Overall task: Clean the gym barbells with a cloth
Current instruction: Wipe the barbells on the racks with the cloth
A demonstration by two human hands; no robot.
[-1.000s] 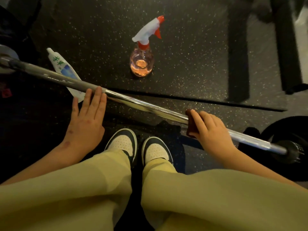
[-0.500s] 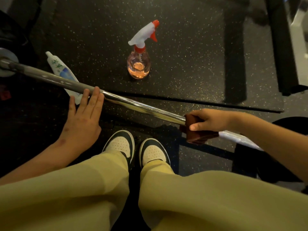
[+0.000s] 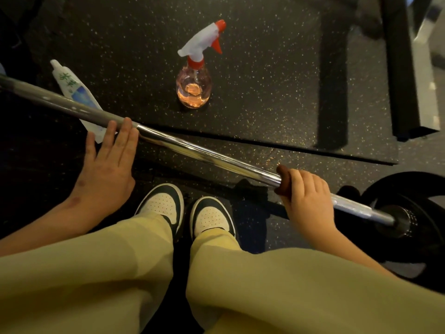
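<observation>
Barbell (image 3: 204,153) touched by flat left hand (image 3: 106,172); right hand (image 3: 308,201) grips cloth (image 3: 283,179) (brown, seemingly).

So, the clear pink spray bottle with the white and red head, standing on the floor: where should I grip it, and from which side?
Grip the clear pink spray bottle at its narrow red neck, just under the white head, coming from your left. It stands upright, the round body is wide, and the red trigger faces right, so your fingers would wrap onto it.
</observation>
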